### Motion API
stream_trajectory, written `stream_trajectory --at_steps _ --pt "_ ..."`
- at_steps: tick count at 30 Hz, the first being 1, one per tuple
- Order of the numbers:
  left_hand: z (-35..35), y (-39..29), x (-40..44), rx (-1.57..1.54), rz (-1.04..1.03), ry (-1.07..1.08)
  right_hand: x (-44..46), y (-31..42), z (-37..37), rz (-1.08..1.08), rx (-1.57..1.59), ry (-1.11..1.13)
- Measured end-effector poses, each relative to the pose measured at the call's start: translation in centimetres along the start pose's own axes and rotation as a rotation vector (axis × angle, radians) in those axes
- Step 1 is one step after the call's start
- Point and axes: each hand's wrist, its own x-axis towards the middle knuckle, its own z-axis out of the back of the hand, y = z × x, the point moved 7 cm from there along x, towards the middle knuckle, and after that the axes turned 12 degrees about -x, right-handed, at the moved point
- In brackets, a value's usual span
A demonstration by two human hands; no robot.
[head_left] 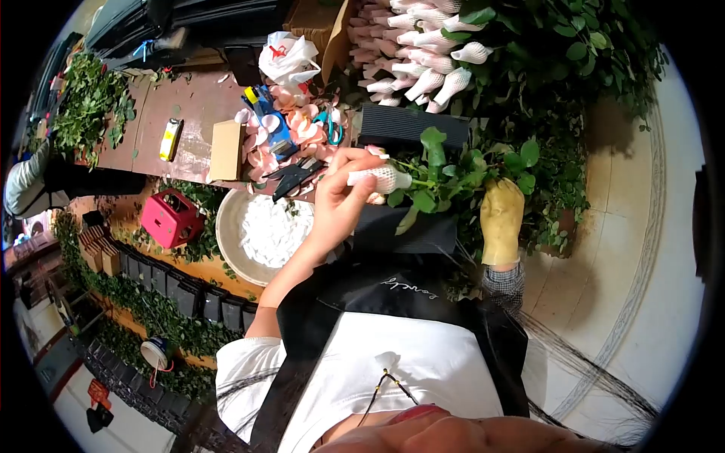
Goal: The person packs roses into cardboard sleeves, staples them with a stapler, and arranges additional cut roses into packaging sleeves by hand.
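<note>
My bare left hand (340, 200) is closed around the head end of a rose in a white foam net (389, 180). Just above it, a second pale tip shows by the fingertips, too small to make out. From the netted head, a leafy stem (434, 181) runs to the right. My right hand (502, 219), in a yellow rubber glove, curls around the stem's lower part among the leaves; its fingertips are partly hidden. Under the stem lies a black ribbed surface (404, 230). To the left of my left hand are black-handled cutters (294, 177) on the table.
Netted roses (427, 57) are piled at the back. Pink petals (306, 128), a cardboard piece (226, 151) and a plastic bag (289, 59) lie on the table (151, 113). A basin (230, 249) of white nets and a red stool (172, 218) stand left. Another person's sleeve (29, 181) shows far left.
</note>
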Motion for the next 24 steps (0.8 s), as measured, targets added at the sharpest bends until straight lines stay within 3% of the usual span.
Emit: stream_trajectory --at_steps 4,8,10,11,13,14,16,17,18,19,20,22,23,24 --pt "2.5 1.9 -1.3 -0.07 0.051 0.006 -0.1 0.5 2.3 0.04 0.004 -0.151" --pt "4.0 2.1 -2.7 -0.118 0.073 -0.138 0.3 1.7 4.1 0.136 0.017 -0.301" --pt "5.9 1.0 -3.7 0.072 0.02 -0.233 0.3 0.5 2.9 0.1 0.031 -0.287" --pt "9.6 1.2 -5.2 0.117 0.134 -0.507 0.0 -0.7 2.1 0.06 0.048 -0.275" --pt "16.4 -1.9 -7.4 0.533 0.16 -0.713 -1.0 -3.8 1.5 -0.003 -0.012 -0.267" --pt "17.5 -4.1 -7.0 0.895 0.057 -0.633 -1.2 -4.5 1.9 -0.026 -0.039 -0.266" --pt "16.1 -3.2 -7.1 1.839 0.265 -0.397 -1.5 -3.8 2.5 0.002 -0.029 -0.266" --pt "16.2 -0.4 -7.8 1.74 0.593 -0.219 -1.5 -3.5 2.4 0.005 -0.002 -0.238" --pt "12.8 -0.5 -6.7 1.413 0.318 -0.096 -1.2 -3.1 2.2 0.011 0.025 -0.221" --pt "11.2 1.9 -6.2 1.105 0.231 -0.066 -0.9 -2.6 1.8 0.008 0.088 -0.211" --pt "7.2 1.6 -4.9 0.728 0.293 -0.041 -1.0 -2.2 1.1 0.016 0.092 -0.204" --pt "1.4 2.3 -3.7 0.229 0.096 0.051 -1.7 -1.0 0.3 0.103 0.083 -0.327" --pt "-0.7 4.0 -3.9 -0.165 0.187 -0.041 -1.7 -0.5 -0.6 0.088 0.074 -0.188" --pt "-2.1 3.7 -4.0 -0.237 0.076 -0.081 -2.2 -0.8 -2.3 0.064 0.097 -0.104"
